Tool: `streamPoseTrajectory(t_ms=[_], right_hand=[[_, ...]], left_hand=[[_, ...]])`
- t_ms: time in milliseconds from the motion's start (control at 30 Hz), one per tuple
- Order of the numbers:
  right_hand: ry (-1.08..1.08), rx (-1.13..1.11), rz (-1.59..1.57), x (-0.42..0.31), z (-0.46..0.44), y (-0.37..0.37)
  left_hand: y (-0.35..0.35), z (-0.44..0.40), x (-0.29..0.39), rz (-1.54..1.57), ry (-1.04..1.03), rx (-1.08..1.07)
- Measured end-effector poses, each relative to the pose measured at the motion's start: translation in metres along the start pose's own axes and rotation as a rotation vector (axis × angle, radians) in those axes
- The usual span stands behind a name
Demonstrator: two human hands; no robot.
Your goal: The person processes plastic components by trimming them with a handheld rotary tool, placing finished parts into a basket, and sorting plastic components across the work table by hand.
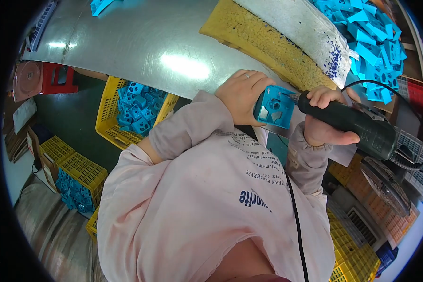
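Observation:
My left hand (242,94) is wrapped around a blue plastic box (278,97), gripping it from its left side near the table's front edge. The open side of the box faces up, showing holes and posts inside. In my right hand (320,131) is a black electric screwdriver (350,122), held nearly level and pointing left. Its tip reaches the box's upper right corner; whether it touches a screw there is too small to tell.
Blue parts are heaped at the back right (373,47). Beside them lie a white sack (296,23) and a yellow pad (249,35) on the metal table (127,42). A yellow crate (105,105) of blue boxes stands left. A black cord (416,110) loops at right, near a fan (385,185).

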State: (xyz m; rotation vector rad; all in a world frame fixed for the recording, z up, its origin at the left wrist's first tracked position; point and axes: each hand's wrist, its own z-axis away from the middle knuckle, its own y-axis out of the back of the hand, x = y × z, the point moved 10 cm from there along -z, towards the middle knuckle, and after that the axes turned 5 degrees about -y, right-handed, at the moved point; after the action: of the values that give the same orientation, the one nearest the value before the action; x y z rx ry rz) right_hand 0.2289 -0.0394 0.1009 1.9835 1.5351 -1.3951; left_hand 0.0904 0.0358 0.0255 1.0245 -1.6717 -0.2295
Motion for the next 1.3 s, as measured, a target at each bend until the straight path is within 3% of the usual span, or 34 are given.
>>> streamPoseTrajectory(t_ms=[333,733,1067,1167,1300], right_hand=[[-0.060,-0.139,0.002,0.013,-0.002,-0.020],[-0.386,-0.070,0.121,0.050,-0.008,-0.028],[-0.305,-0.117,0.132,0.048,-0.012,-0.022],[-0.378,-0.023,0.141,0.050,-0.013,-0.021],[-0.321,-0.031,0.156,0.044,-0.013,-0.020]], left_hand=[[0.002,0.002,-0.001,0.007,-0.005,0.045],[0.004,0.001,-0.007,0.019,0.027,0.057],[0.003,0.001,-0.002,0.018,0.016,0.035],[0.004,-0.002,-0.004,-0.004,0.008,0.038],[0.002,0.000,-0.002,-0.002,0.010,0.009]])
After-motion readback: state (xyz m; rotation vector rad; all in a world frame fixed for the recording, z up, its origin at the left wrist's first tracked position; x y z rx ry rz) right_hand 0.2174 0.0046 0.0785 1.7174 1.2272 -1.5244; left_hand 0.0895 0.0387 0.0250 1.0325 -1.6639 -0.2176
